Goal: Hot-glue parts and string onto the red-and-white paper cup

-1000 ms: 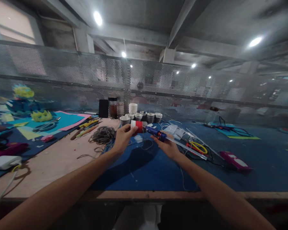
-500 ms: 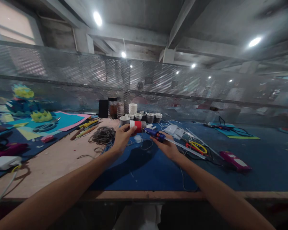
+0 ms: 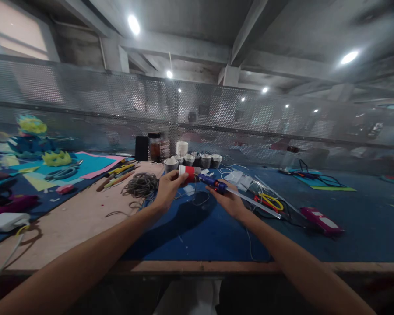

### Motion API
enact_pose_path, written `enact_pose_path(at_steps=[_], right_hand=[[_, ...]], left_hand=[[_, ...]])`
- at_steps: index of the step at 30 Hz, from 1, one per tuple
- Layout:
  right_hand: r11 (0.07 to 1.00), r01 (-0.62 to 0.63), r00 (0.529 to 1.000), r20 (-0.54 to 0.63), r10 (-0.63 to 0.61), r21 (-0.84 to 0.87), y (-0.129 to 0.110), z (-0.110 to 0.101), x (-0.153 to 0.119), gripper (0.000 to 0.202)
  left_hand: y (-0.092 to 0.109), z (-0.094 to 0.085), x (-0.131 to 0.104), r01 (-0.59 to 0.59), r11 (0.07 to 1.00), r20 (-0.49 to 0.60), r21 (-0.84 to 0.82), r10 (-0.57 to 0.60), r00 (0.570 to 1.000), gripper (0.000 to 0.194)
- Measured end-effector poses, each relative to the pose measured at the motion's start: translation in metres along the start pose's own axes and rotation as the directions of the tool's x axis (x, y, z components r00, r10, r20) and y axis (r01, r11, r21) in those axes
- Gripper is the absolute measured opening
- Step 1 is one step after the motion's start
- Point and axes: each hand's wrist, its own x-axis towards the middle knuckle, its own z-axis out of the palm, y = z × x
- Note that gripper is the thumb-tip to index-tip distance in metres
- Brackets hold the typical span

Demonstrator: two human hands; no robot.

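Note:
Between the fingers of my left hand (image 3: 169, 188) is a red and white paper cup (image 3: 188, 173), lying on its side in the air with a grey cord-wrapped band at its right end. My right hand (image 3: 229, 197) is wrapped round a blue glue gun (image 3: 216, 183). A long clear glue stick (image 3: 256, 203) sticks out of the gun's back end. The gun's nozzle points left at the grey end of the cup; whether it touches cannot be made out. A thin grey cord (image 3: 202, 202) hangs below the cup.
Behind my hands stand several grey-wrapped cups (image 3: 206, 161) and a white cup stack (image 3: 181, 148). Tangled grey cord (image 3: 140, 185) lies left, near cutters and pens (image 3: 116, 177). Pliers with yellow handles (image 3: 272, 201) and a purple box (image 3: 321, 220) lie right. Scissors (image 3: 63, 171) rest on coloured paper.
The cup and the glue gun's nozzle have shifted very slightly to the right. Both hands keep their hold; nothing else visibly differs.

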Motion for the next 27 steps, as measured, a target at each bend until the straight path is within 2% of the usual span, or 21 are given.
enact_pose_path(at_steps=[5,13,21,27], right_hand=[[1.0,-0.005,1.0,0.023,0.004,0.02,0.0019,0.0011,-0.0017,0.032],[0.999,0.017,0.999,-0.036,-0.018,-0.028,-0.0041,-0.0016,0.0018,0.035],[0.999,0.01,1.0,0.023,-0.009,-0.035,-0.0016,-0.0024,-0.0006,0.034],[1.0,0.013,1.0,-0.019,-0.014,-0.027,-0.0036,-0.0014,0.0008,0.035]], left_hand=[[0.0008,-0.001,0.0003,0.016,1.0,0.003,-0.013,-0.016,1.0,0.036],[0.0012,0.0004,-0.0001,0.009,1.0,0.011,-0.008,-0.009,1.0,0.036],[-0.0017,-0.0017,0.0017,0.01,1.0,0.005,-0.005,-0.01,1.0,0.038],[0.0019,-0.0002,-0.0012,0.016,1.0,0.04,-0.012,-0.015,0.999,0.036]])
